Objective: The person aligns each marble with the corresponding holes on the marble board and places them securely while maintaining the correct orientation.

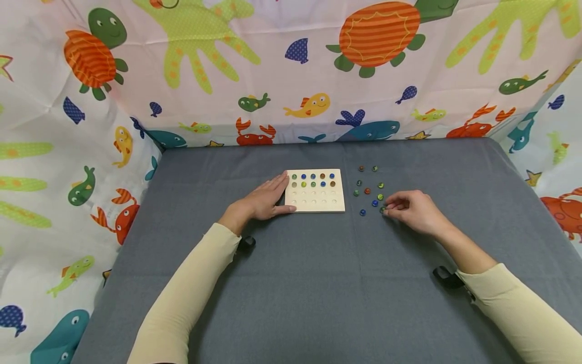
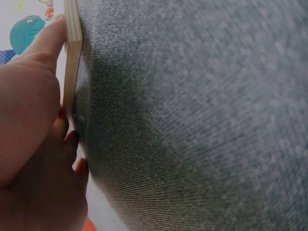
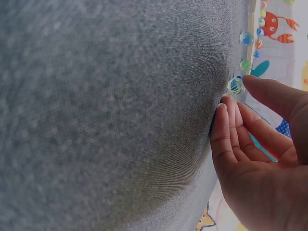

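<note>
A pale wooden board [image 1: 315, 206] with rows of round hollows lies on the grey cloth. Marbles fill its two back rows; the two front rows show bare hollows. My left hand [image 1: 265, 199] rests along the board's left side, fingers straight, thumb at the front left corner. In the left wrist view that thumb lies against the board's edge [image 2: 72, 62]. My right hand [image 1: 416, 211] is low over the cloth, right of the loose marbles. Its thumb tip is right at a clear green-blue marble [image 3: 236, 85], with the other fingers extended below it.
Several loose marbles lie between the board and my right hand, among them a red one [image 1: 367, 191], a blue one [image 1: 362, 213] and a green one [image 1: 375, 168]. A printed sea-animal curtain [image 1: 277, 55] hangs behind and beside the grey table [image 1: 300, 293].
</note>
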Motion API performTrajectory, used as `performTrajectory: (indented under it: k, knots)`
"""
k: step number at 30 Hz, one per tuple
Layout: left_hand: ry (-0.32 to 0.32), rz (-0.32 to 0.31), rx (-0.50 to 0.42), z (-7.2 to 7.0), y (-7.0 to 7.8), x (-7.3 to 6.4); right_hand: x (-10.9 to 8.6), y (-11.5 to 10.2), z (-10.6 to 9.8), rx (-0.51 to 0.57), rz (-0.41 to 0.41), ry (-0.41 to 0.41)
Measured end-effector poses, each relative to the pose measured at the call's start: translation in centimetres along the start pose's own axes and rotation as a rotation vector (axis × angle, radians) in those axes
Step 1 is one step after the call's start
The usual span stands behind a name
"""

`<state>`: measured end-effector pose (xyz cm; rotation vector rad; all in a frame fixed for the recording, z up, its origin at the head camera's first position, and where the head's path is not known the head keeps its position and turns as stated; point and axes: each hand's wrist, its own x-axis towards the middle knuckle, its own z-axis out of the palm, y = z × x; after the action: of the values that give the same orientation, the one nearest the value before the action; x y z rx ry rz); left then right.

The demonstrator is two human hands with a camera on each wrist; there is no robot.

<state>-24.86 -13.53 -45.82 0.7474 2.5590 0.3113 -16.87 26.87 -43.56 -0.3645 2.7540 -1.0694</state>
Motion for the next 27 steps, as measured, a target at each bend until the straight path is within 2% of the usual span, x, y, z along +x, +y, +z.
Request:
performTrajectory:
  k: [8, 20, 27]
  knots:
    - [-0.008, 0.006, -0.013, -0.31, 0.19, -0.31, 0.25, -0.03, 0.14, -0.023, -0.008, -0.002]
    - [-0.027, -0.014, -0.017, -0.04, -0.38, 0.31, 0.57, -0.43, 0.25, -0.044, -0.022, 0.003]
    - [-0.027, -0.005, -0.019, -0.08, -0.43, 0.24, 0.76, -0.53, 0.36, -0.065, -0.025, -0.010]
